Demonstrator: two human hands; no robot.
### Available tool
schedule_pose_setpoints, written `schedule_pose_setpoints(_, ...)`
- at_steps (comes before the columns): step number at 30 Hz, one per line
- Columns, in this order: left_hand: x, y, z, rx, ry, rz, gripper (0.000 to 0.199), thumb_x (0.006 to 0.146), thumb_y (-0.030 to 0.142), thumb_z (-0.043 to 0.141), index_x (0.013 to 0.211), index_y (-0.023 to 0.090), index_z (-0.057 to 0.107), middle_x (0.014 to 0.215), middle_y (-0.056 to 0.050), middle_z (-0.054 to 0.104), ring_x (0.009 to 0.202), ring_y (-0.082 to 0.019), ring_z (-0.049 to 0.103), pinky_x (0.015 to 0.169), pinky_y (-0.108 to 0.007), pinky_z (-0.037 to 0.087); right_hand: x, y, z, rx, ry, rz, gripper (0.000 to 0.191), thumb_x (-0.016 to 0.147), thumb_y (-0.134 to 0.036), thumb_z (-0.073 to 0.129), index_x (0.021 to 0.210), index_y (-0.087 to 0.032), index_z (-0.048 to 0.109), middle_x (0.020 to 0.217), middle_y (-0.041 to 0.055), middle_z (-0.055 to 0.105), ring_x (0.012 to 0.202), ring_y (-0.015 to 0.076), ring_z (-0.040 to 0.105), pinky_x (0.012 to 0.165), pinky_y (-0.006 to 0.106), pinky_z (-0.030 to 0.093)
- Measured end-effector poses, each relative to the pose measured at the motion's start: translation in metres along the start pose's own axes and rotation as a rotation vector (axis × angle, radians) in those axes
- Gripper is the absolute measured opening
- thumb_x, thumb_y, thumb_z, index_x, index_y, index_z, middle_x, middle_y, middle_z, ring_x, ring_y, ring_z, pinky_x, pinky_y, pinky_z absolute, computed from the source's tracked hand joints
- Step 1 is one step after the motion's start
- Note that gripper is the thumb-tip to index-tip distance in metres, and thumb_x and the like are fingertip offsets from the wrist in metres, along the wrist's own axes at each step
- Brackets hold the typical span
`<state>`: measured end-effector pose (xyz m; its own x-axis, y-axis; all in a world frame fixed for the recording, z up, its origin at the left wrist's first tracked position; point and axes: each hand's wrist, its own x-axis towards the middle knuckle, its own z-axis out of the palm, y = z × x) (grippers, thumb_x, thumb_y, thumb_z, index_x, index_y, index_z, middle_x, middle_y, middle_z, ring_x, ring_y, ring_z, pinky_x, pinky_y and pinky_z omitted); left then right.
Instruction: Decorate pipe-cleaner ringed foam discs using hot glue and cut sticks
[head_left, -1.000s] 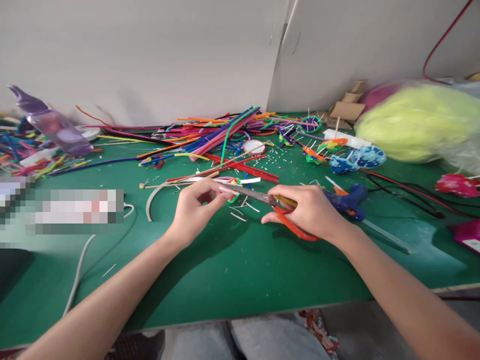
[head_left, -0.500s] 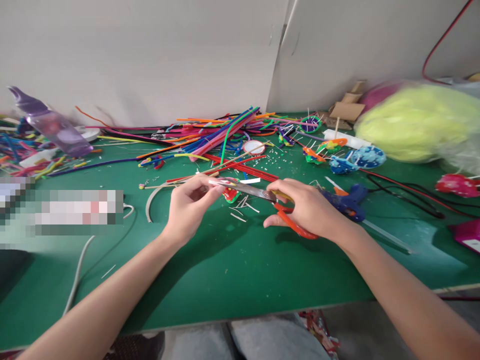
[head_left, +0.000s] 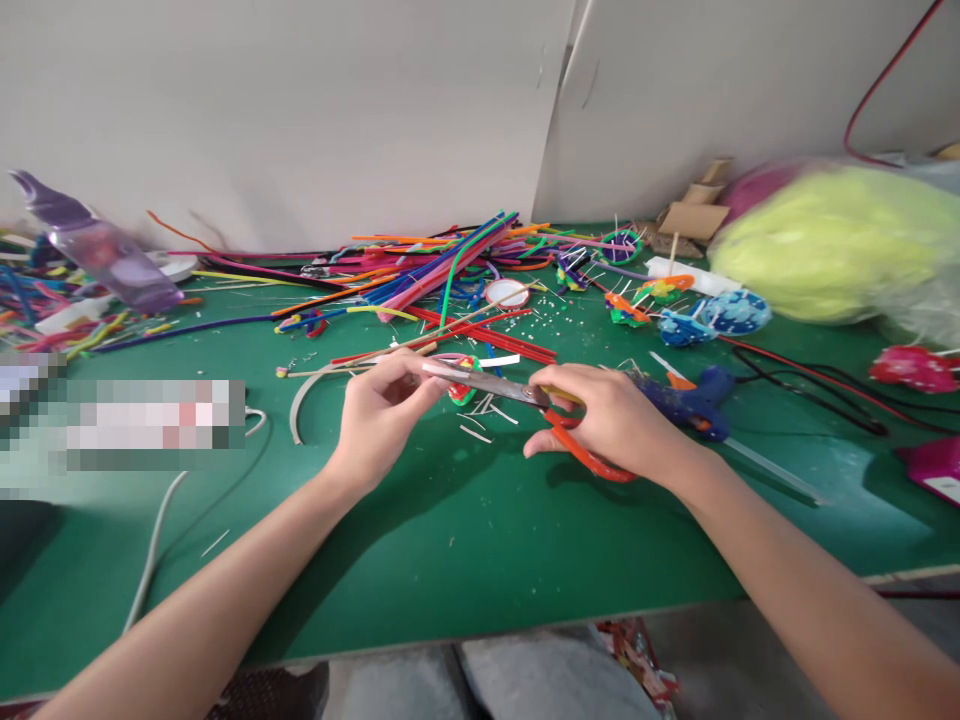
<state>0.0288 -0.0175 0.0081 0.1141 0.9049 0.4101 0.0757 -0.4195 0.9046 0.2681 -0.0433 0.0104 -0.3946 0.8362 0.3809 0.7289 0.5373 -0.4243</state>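
Note:
My right hand (head_left: 600,410) has its fingers in the handles of a pair of scissors (head_left: 491,384), one handle part orange-red and one yellow. The blades point left, toward my left hand (head_left: 386,415). There, thumb and fingers are pinched on a thin white strip (head_left: 433,367) lying along the blade tips; most of it is hidden. Just behind the blades is a small red, green and yellow piece (head_left: 463,392). A short white strip (head_left: 501,360) and several thin white offcuts (head_left: 480,425) lie on the green table (head_left: 480,540) around it.
Bundled pipe cleaners (head_left: 450,265) and red sticks (head_left: 487,335) lie at the back. A purple bottle (head_left: 112,260) leans at left, near a white cable (head_left: 154,550). On the right are a blue glue gun (head_left: 701,400), blue decorated pieces (head_left: 712,318) and a yellow-filled plastic bag (head_left: 825,245).
The scissor blades have closed slightly, and my right hand has shifted a little to the left. My left hand keeps its pinch in nearly the same place.

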Motion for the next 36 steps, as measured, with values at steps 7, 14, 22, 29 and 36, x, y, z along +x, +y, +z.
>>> schedule_pose_setpoints(7,-0.0006,0.0001,0.0005,-0.003,0.01,-0.01,0.012,0.074,0.027,0.071,0.069,0.018,0.067,0.073,-0.002,0.063,0.066,-0.013,0.056,0.057,-0.025,0.043,-0.0001,-0.0011,-0.0005,0.006,-0.006,0.007,0.045,0.07,-0.06,0.071,0.09,-0.021,0.061,0.08,0.002,0.066,0.064,0.0147,0.055,0.06,0.026,0.042)
schedule_pose_setpoints(14,-0.0002,-0.0021,0.0005,0.004,0.01,-0.02,0.013,0.075,0.028,0.071,0.069,0.018,0.066,0.073,-0.002,0.064,0.064,-0.012,0.055,0.056,-0.025,0.042,-0.0004,-0.0008,-0.0007,-0.004,0.006,0.011,0.048,0.067,-0.062,0.072,0.088,-0.021,0.062,0.076,0.0007,0.064,0.061,0.0135,0.053,0.058,0.025,0.041)
schedule_pose_setpoints(22,-0.0006,-0.0008,0.0003,0.056,0.026,-0.002,0.013,0.075,0.028,0.071,0.071,0.018,0.066,0.072,-0.001,0.062,0.063,-0.012,0.054,0.055,-0.024,0.041,-0.0006,-0.0008,-0.0009,-0.036,0.024,0.003,0.046,0.071,-0.063,0.068,0.087,-0.021,0.062,0.073,0.0009,0.064,0.058,0.0132,0.052,0.056,0.025,0.04)
schedule_pose_setpoints(29,0.0,-0.0025,-0.001,-0.001,0.009,0.018,0.01,0.075,0.028,0.072,0.074,0.019,0.068,0.072,0.0,0.061,0.063,-0.011,0.054,0.056,-0.025,0.041,-0.0006,-0.0011,-0.0011,-0.032,0.028,-0.001,0.047,0.069,-0.063,0.069,0.086,-0.02,0.063,0.074,0.0018,0.065,0.06,0.0137,0.054,0.057,0.026,0.041)
schedule_pose_setpoints(36,-0.0002,-0.0015,-0.0002,-0.033,-0.002,0.005,0.014,0.075,0.029,0.073,0.067,0.018,0.066,0.073,-0.001,0.059,0.066,-0.011,0.053,0.057,-0.024,0.041,-0.001,-0.0004,-0.0016,-0.043,0.037,0.001,0.048,0.07,-0.064,0.069,0.088,-0.02,0.064,0.073,0.0015,0.064,0.059,0.0136,0.053,0.056,0.026,0.04)
